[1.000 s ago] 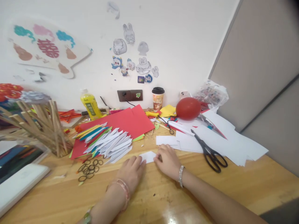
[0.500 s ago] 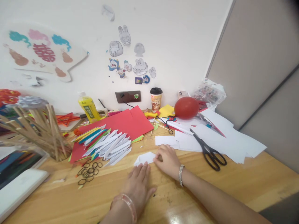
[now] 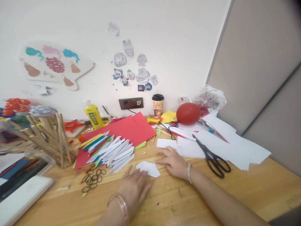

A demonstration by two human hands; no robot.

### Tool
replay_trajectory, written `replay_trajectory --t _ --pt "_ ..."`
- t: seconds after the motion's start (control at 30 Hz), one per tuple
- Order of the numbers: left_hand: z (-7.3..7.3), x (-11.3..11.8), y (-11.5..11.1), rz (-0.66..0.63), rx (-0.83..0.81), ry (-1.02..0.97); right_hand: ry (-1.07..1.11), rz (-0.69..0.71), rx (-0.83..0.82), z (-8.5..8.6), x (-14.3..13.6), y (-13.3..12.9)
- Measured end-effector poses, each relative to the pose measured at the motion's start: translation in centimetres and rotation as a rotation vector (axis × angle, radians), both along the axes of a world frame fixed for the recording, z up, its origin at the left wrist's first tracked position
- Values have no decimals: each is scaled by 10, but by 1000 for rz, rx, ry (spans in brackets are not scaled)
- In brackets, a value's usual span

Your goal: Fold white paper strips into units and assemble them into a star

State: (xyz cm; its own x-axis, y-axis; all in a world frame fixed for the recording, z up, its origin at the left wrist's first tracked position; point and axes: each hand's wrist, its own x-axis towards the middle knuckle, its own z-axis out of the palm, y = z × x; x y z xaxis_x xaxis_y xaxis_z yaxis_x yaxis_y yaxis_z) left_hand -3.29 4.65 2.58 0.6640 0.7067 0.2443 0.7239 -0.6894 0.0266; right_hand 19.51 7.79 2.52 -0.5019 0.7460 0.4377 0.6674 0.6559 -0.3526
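paper (image 3: 152, 169) lower centre of frame; left hand (image 3: 133, 186) flat, fingers spread, tips at its lower-left edge; right hand (image 3: 173, 163) just beside upper right, fingers apart

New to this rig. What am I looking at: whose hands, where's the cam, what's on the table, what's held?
No robot here: these are a person's bare left hand and right hand. Every picture comes from one camera worn on that person's head, looking forward and down.

On the wooden table, the left fingertips touch the near edge of a small white paper piece. The right hand rests just beside it. Neither hand appears to grip anything.

Left of the hands are black rings, a heap of white paper strips and red paper. To the right lie black scissors; a red balloon sits farther back.
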Motion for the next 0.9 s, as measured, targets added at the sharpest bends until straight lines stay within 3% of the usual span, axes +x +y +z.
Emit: replay_trajectory --t 0.23,0.3,0.47,0.6,0.73,0.9 --pt "0 2 8 -24 47 23 -109 327 159 4 -24 -19" --pt "0 3 7 -71 34 35 -70 300 177 6 -25 -21" --pt "-10 -2 14 -171 45 -40 67 25 52 5 -16 -14" --pt "-18 -7 18 -186 84 -50 -93 98 13 2 -13 -10" --pt "-14 -8 16 -55 143 -34 -164 54 67 7 -15 -14" --pt "-9 -6 22 -46 211 12 -172 116 82 13 -16 -17"
